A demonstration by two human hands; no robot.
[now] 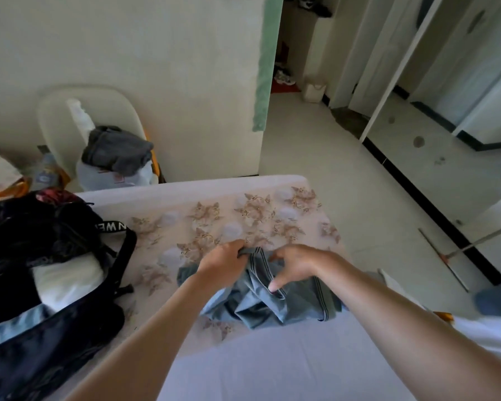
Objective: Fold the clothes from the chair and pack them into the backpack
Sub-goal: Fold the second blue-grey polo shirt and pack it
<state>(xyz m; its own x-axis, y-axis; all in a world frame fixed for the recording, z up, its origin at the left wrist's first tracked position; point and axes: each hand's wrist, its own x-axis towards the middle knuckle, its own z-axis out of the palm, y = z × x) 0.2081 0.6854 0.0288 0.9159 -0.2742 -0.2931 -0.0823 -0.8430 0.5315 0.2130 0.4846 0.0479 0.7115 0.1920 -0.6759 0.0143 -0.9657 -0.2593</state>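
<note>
While the blue-grey garment (pixel 261 302) is lying crumpled on the bed (pixel 272 369), the left hand (pixel 223 264) is pinching its striped hem and the right hand (pixel 297 264) is resting loosely open on it; the backpack (pixel 41 328) is holding white cloth (pixel 70 282), and grey clothes (pixel 119 151) are waiting on the chair (pixel 55 111), so packing seems partway done.

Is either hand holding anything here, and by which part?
The left hand pinches the blue-grey garment at its striped far edge. The right hand touches the garment beside it; whether it grips cannot be told.
</note>
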